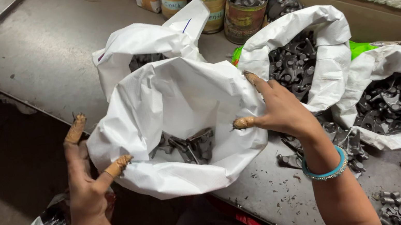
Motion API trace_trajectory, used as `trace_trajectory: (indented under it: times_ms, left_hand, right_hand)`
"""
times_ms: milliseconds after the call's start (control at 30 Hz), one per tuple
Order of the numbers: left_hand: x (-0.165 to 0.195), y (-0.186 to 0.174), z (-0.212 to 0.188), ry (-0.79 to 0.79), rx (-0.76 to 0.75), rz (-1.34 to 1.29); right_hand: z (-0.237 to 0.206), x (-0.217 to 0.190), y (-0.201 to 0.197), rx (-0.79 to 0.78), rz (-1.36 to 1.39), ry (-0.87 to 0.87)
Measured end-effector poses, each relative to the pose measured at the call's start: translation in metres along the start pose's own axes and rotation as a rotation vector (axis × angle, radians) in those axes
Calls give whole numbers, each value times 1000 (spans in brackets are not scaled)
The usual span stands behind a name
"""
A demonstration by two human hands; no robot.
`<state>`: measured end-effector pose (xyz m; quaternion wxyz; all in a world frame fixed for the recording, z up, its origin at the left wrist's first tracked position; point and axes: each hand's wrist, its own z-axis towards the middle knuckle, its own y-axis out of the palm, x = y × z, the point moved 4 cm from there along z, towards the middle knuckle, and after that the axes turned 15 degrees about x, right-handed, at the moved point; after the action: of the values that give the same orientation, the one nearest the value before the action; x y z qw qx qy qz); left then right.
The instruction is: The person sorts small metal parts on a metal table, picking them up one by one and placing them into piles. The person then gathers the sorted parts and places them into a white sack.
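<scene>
Your left hand (84, 181) and right hand (278, 109) pinch opposite rims of the white sack (178, 100) with taped fingers (118, 166), spreading it open on the bench (45, 50), dark metal parts (189, 146) lying between your fingers.
</scene>
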<state>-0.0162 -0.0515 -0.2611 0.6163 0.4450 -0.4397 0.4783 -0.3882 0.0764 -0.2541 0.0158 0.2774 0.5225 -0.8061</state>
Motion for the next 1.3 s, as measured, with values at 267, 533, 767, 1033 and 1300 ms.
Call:
trace_trajectory:
  times_ms: [267,533,767,1033,1300]
  left_hand:
    - [-51,-18,-41,5,-65,-67]
    - [-75,-25,-18,661,47,514]
    - [-56,-29,-53,277,144,1176]
    - [-31,1,-57,281,193,403]
    - [14,-14,1,312,328,105]
  right_hand:
    - [-2,3,41,88,212,136]
    - [-44,5,44,191,209,17]
    - [-92,35,62,211,408,317]
    - [-90,9,74,159,867,383]
    - [-105,8,-23,390,1427,407]
